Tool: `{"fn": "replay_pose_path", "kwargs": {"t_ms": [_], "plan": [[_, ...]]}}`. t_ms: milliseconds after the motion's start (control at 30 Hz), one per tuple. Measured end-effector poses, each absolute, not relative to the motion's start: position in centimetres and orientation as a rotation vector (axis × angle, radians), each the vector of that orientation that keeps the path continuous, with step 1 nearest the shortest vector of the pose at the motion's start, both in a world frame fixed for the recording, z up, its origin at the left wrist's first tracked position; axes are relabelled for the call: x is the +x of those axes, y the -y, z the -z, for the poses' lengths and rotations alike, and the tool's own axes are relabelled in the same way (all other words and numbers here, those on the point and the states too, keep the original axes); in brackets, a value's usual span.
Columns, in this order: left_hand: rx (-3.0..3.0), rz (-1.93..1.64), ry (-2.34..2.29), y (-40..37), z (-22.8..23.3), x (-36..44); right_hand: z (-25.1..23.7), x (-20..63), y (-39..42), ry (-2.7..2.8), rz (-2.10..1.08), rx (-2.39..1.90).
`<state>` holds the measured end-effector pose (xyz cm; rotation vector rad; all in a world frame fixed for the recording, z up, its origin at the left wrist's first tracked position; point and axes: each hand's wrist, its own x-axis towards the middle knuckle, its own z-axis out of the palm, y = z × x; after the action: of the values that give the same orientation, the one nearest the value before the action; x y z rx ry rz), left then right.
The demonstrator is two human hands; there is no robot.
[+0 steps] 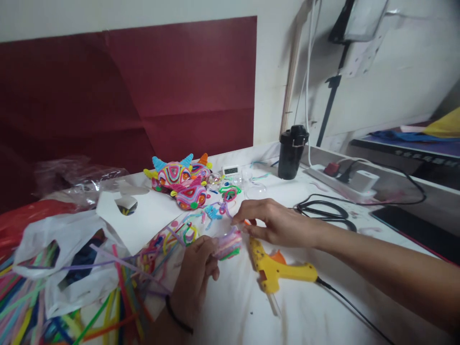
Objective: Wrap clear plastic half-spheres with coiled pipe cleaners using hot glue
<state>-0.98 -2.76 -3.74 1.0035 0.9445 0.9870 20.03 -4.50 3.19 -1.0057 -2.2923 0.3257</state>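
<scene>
My left hand is closed on a small piece covered in striped pipe cleaners, pink, lilac and green, held above the white table. Just to its upper right, my right hand pinches a thin purple pipe cleaner at its fingertips; part of it is hidden. Under the right hand lies a yellow glue gun on its side, with an orange trigger and a clear glue stick at its back end. Behind the hands sit colourful horned figures wound with pipe cleaners.
Loose pipe cleaners and a white plastic bag fill the left side. A black cup, a small digital clock and a power strip stand at the back. A dark phone and coiled black cable lie right.
</scene>
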Motion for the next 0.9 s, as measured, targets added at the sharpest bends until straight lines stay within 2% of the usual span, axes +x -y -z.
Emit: {"fn": "replay_pose_path", "kwargs": {"t_ms": [567, 733, 900], "plan": [[0.978, -0.957, -0.937, 2.8, 3.7, -0.9, -1.6, 19.0, 4.8, 2.432, -0.025, -0.972], [0.905, -1.0, -0.889, 2.8, 3.7, -0.9, -1.5, 19.8, 5.1, 2.328, -0.031, -0.924], [0.824, -1.08, -0.878, 2.6, 3.8, -0.9, -0.3, 21.9, 5.2, 2.276, -0.055, -1.207]]}}
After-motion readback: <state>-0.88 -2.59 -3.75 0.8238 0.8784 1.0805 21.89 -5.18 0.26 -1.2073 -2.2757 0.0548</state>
